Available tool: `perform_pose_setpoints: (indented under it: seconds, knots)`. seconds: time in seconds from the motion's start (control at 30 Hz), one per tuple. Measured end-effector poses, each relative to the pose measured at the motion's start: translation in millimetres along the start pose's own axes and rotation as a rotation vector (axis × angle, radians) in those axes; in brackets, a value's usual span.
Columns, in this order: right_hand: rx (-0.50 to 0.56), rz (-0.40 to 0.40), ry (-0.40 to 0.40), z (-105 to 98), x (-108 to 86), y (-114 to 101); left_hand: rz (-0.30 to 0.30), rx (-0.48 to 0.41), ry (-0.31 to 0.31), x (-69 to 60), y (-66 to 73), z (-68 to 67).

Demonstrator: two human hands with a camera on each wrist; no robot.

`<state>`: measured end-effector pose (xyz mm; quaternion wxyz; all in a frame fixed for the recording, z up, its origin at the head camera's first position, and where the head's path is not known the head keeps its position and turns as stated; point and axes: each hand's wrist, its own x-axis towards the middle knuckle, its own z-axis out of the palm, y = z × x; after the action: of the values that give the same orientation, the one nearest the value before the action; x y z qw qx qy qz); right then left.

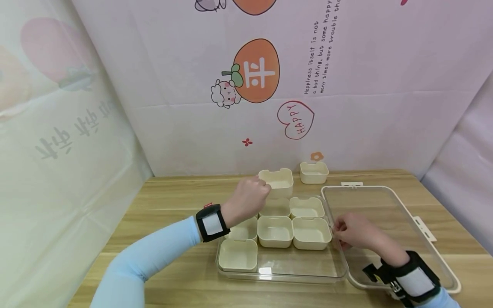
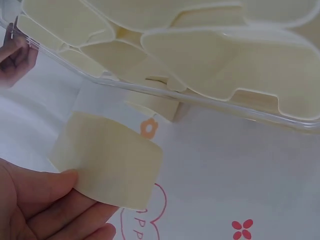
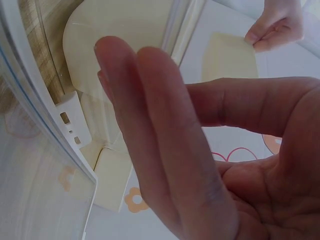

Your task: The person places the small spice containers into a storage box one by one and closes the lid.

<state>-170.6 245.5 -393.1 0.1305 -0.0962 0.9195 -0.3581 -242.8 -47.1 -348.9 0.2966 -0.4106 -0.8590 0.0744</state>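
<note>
Currently | left hand (image 1: 248, 194) pinches a cream bin (image 1: 281, 185) near the clear tray (image 1: 285, 277)'s far edge | right hand (image 1: 356, 231) apart, fingers fairly straight, by its right edge, contact unclear | at least six bins (image 1: 275, 233) inside | another bin (image 1: 313, 173) outside, at the tabletop (image 1: 173, 205)'s far edge | lid (image 1: 385, 209) off

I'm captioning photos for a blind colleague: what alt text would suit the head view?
A person's left hand holds up a small cream box near the back of a clear tray containing several matching boxes. The right hand is at the tray's right edge, beside a clear lid on a wooden table.
</note>
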Motion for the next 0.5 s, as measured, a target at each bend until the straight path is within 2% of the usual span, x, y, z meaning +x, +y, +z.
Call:
perform_pose_setpoints:
  seconds: [0.23,0.5]
  knots:
    - [0.001,0.008,-0.005,0,0.7,0,0.033,0.038,0.021,-14.9,7.3,-7.4]
    - [0.007,0.004,-0.010,1,0.9,1,0.059,0.017,0.049,-22.9,15.7,-17.7]
